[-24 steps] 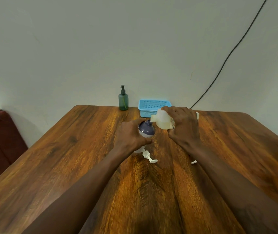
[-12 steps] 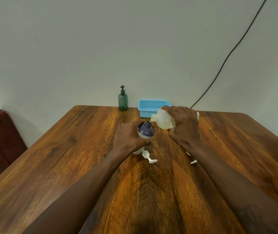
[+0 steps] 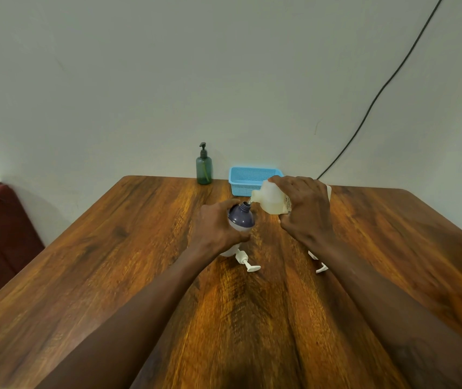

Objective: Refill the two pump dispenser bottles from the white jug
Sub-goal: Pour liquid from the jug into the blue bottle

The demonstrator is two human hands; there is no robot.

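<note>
A: How many bottles are on the wooden table (image 3: 97,276)?

B: Two pump bottles. One purple-topped bottle (image 3: 240,219) stands near the middle, cap off, with the left hand (image 3: 218,228) wrapped around its body. One green pump bottle (image 3: 204,167) stands upright at the far edge by the wall, pump on, just left of one blue basket (image 3: 249,181).

A: And the jug?

B: One white jug (image 3: 272,200), clasped in the right hand (image 3: 305,211) and tipped sideways, spout pointing left, right at the purple bottle's open neck. Whether liquid is running, I cannot tell.

A: Loose parts?

B: Two white pump heads lie on the table: one pump head (image 3: 245,259) just in front of the purple bottle, a second pump piece (image 3: 321,266) partly hidden under the right forearm.

A: Anything else?

B: One black cable (image 3: 378,94) running down the wall.
</note>
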